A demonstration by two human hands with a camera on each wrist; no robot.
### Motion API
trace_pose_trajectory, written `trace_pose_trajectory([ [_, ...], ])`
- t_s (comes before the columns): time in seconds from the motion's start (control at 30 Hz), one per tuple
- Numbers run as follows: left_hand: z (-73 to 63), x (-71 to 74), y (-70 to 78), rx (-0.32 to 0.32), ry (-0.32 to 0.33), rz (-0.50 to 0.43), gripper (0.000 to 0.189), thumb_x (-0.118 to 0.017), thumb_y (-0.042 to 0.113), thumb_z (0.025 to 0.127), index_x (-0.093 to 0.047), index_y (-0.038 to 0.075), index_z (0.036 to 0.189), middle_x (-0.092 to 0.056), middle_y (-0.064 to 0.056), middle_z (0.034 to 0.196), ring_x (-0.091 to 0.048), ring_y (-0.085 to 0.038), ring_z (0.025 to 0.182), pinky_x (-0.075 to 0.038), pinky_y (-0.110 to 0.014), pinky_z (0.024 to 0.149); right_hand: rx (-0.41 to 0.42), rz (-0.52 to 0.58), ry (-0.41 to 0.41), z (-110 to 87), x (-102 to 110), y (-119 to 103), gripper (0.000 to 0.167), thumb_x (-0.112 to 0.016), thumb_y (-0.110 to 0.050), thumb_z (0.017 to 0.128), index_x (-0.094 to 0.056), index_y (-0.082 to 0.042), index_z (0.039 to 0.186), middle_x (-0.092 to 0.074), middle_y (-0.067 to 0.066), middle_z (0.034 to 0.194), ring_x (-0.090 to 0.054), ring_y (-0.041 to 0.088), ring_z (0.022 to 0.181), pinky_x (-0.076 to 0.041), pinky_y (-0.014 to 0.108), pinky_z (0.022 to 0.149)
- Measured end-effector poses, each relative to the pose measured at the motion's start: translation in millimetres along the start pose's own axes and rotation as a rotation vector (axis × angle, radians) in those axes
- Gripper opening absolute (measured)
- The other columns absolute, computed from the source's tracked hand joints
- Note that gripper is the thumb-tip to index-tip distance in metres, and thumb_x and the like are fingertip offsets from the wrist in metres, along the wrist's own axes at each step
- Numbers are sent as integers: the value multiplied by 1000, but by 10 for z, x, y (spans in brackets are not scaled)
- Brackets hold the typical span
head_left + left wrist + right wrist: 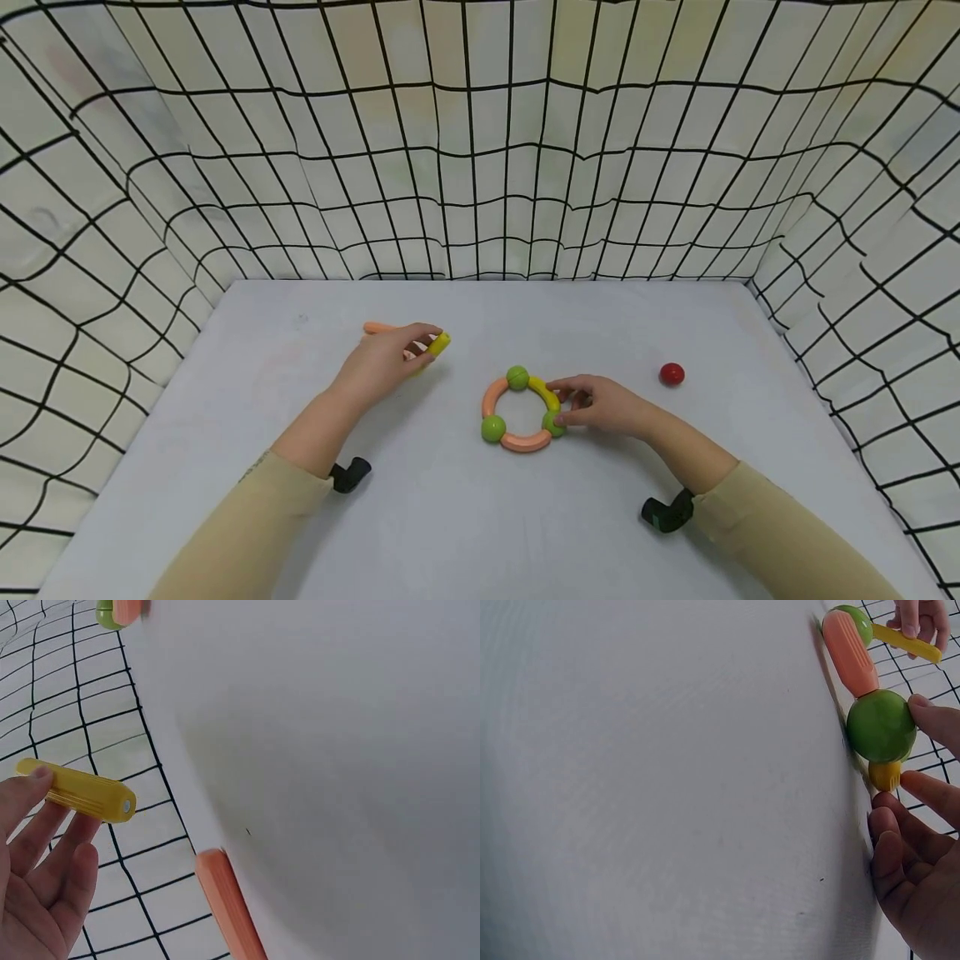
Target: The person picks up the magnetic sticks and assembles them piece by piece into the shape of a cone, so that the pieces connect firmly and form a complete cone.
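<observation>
Netted enclosure: black netting [507, 148] with pale backing stands around the back and both sides of the pale surface [480, 517].
Ring: lies flat on the surface; three green balls [517, 377] alternate with two orange curved pieces [526, 442] and one yellow curved piece [543, 392].
Left hand [386, 362]: pinches a yellow stick [82, 791] between thumb and fingers, raised off the surface, left of the ring.
Right hand [603, 406]: loosely spread at the ring's right side, thumb touching the nearest green ball, index finger at the yellow curved piece; whether that fingertip presses, I cannot tell.
Orange stick [380, 327]: lies just beyond the left hand, partly hidden by it; cut off at the bottom in the left wrist view.
Red ball [672, 374]: right of the ring, well apart.
Ring from the left wrist: mostly cut off at the top edge.
Black wrist devices [351, 475]: partly hidden by beige sleeves [247, 525].
</observation>
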State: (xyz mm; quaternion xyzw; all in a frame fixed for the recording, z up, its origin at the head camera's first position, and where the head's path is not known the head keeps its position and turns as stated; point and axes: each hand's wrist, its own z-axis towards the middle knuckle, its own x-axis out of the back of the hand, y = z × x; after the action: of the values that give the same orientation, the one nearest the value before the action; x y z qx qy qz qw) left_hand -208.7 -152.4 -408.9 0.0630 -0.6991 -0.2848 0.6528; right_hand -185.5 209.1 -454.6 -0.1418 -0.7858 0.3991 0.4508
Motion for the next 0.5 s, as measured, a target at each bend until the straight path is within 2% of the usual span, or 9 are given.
trace_pose_trajectory([
  [0.23,79,-53,172,-5,-4,-39,43,-68,27,96,-56,28,138,-68,7,118,-67,-16,100,-53,-33,71,1,4,-1,-7,-1,3,60,-78,-35,87,-58,-13,138,-61,1,109,-54,19,89,-45,34,75],
  [0.5,150,-122,319,-56,5,-81,41,-67,25,96,-56,28,136,-68,7,117,-66,-14,101,-54,-33,74,6,24,-1,-14,0,-7,60,-78,-35,86,-59,-12,138,-61,2,109,-54,19,89,-45,34,76],
])
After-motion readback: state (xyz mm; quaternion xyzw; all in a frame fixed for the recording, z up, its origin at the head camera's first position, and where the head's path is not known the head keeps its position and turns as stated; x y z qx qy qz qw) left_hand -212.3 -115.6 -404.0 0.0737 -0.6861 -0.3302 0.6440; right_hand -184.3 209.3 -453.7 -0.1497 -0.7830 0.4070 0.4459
